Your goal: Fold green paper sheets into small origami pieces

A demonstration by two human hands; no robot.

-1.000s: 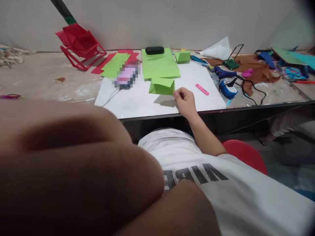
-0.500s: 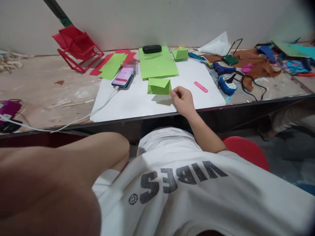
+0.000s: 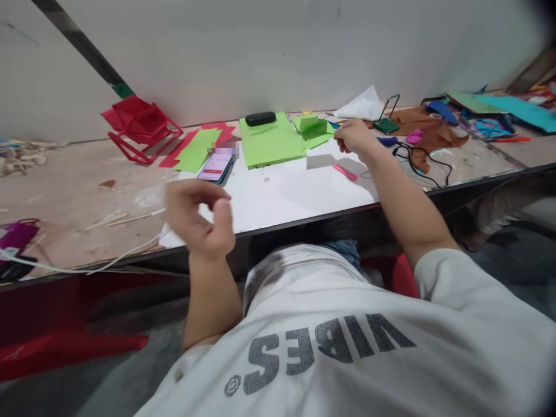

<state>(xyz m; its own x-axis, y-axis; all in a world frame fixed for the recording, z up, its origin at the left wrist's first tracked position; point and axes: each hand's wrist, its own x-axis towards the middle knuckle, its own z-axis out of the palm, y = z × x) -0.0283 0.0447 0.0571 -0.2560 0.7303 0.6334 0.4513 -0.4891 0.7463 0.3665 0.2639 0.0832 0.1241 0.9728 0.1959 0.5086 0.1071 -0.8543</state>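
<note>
My right hand [image 3: 354, 136] reaches to the far side of the white board [image 3: 282, 194] and pinches the edge of a folded green paper [image 3: 318, 131], held just above the board beside a small green paper box [image 3: 305, 121]. My left hand [image 3: 197, 221] hovers over the table's near edge, slightly blurred, fingers curled in with nothing visible in them. A phone [image 3: 216, 165] with a lit screen lies on the board's left side, nearest that hand.
A flat green sheet [image 3: 269, 145] with a black case [image 3: 260, 119] on it lies at the back. A pink cutter [image 3: 345, 172] rests under my right forearm. A red model chair [image 3: 139, 128], black cables [image 3: 419, 159], fabric scraps [image 3: 434, 130] and a white charging cable [image 3: 108, 260] lie around.
My right hand carried the folded green paper from the board's middle to the far right. My left arm dropped away from the camera and the hand now hovers at the table edge.
</note>
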